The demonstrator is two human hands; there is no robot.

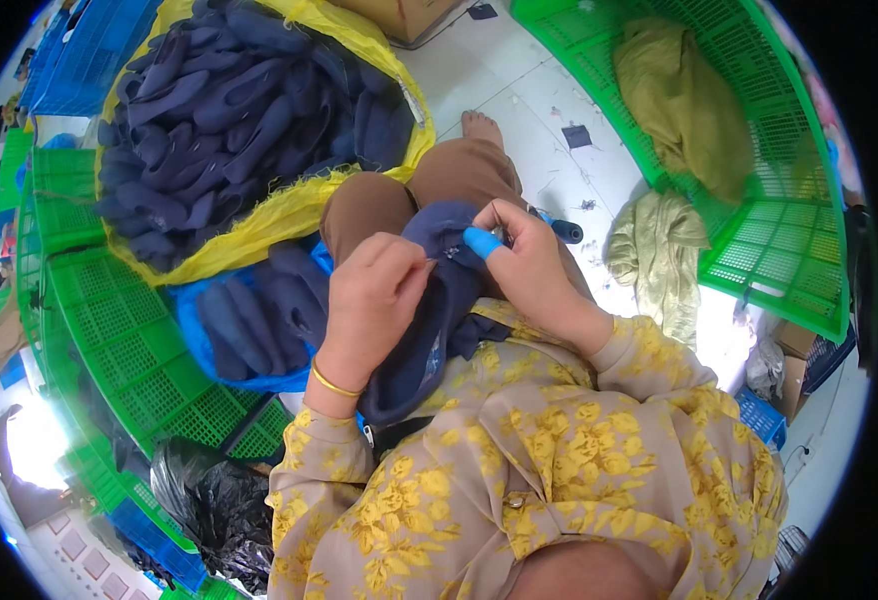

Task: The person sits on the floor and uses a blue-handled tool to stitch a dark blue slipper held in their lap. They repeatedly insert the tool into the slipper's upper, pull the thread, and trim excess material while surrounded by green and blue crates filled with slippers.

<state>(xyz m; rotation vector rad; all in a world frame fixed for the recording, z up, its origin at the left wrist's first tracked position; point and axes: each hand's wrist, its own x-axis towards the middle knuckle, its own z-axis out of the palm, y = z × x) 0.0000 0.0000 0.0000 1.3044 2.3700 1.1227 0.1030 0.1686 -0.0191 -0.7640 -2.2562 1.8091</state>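
Cloth (443, 290), judged soft and light, is being sensibly pinched at its edge by the right hand (527, 255); beside it, the left hand's (374, 292) fingertips are being pressed together, on what being unclear. Beyond them, similar pieces (239, 115) are being held by a yellow sack (229, 236).

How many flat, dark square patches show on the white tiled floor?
2: one dark square patch right of the bare foot, another near the picture's top edge. The green lattice plastic basket may hide more.
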